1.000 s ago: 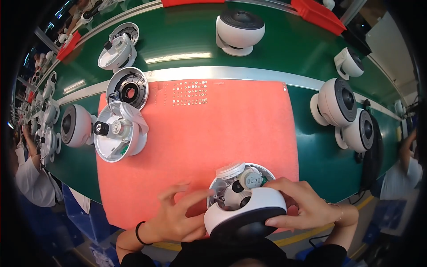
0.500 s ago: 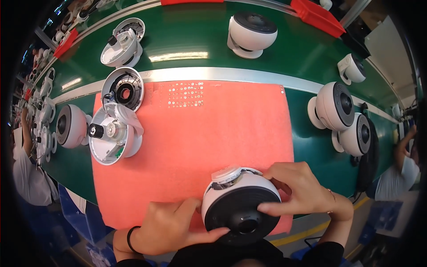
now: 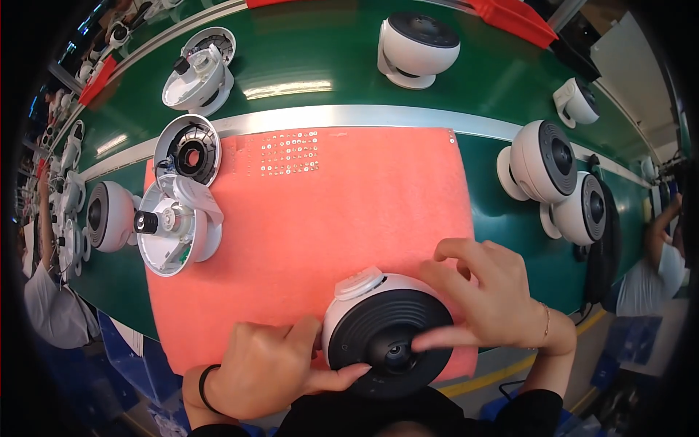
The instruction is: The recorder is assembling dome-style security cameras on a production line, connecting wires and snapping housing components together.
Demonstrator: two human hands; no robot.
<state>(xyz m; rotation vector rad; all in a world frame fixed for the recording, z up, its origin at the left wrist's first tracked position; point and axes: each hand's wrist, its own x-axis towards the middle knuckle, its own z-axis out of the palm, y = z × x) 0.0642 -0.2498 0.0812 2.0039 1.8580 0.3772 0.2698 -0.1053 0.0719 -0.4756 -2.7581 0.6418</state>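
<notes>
Close to me, at the mat's near edge, a round white device with a black face and a central lens [image 3: 360, 328] is tilted face-up. My left hand [image 3: 266, 368] grips its left side, thumb on the black face and fingers behind the shell. Beside its right rim, my right hand [image 3: 502, 295] has its fingers spread and raised off the shell. Its thumb reaches over the face next to the lens. A white flap-like part [image 3: 358, 284] sticks up at the device's far left edge. The device's underside is hidden.
An opened device [image 3: 167, 237] lies on the left of the pink mat [image 3: 313, 226], near rows of small screws [image 3: 290, 153]. Closed devices [image 3: 542, 160] stand at right. Past the metal rail [image 3: 313, 116] are more devices [image 3: 419, 51] and a red tray [image 3: 517, 22]. Other people work at both sides.
My right fingers have come off the shell's far right rim and spread upward. The device has turned slightly, its face showing more toward the view. My left hand keeps its grip.
</notes>
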